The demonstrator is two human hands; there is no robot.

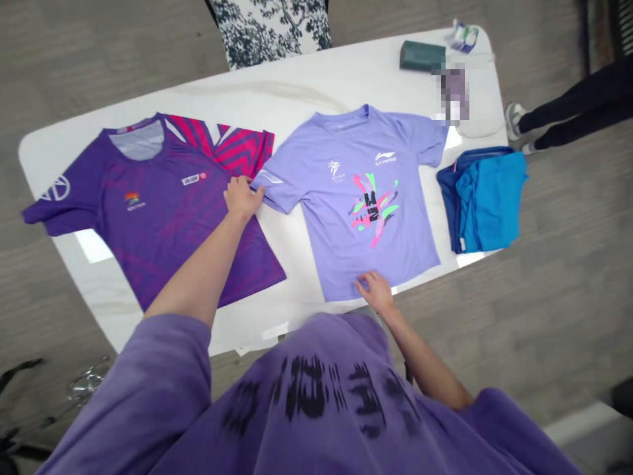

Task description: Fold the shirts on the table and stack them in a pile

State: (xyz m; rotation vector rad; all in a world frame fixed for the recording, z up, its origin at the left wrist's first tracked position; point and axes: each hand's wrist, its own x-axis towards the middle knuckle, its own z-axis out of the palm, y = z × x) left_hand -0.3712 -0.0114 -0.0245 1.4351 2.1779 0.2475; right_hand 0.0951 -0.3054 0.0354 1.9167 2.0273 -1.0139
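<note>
A lavender T-shirt [331, 231] with a bright splashed print lies flat, front side up, its neck away from me. My left hand [243, 196] is at the cuff of its left-hand sleeve, thumb and fingers closing on the cloth edge. Down at the hem, my right hand [376, 290] rests with fingers spread loosely over the fabric, not gripping. To the left a darker purple jersey [168, 224] with a pink striped sleeve is laid out flat, and my left forearm crosses above it.
Folded blue clothes [494, 201] sit at the right end of the white table [297, 257]. Behind them are a dark green case [422, 55], a small packet [463, 37] and a pixelated object. A patterned chair [271, 30] stands beyond; a person's legs [573, 99] show at right.
</note>
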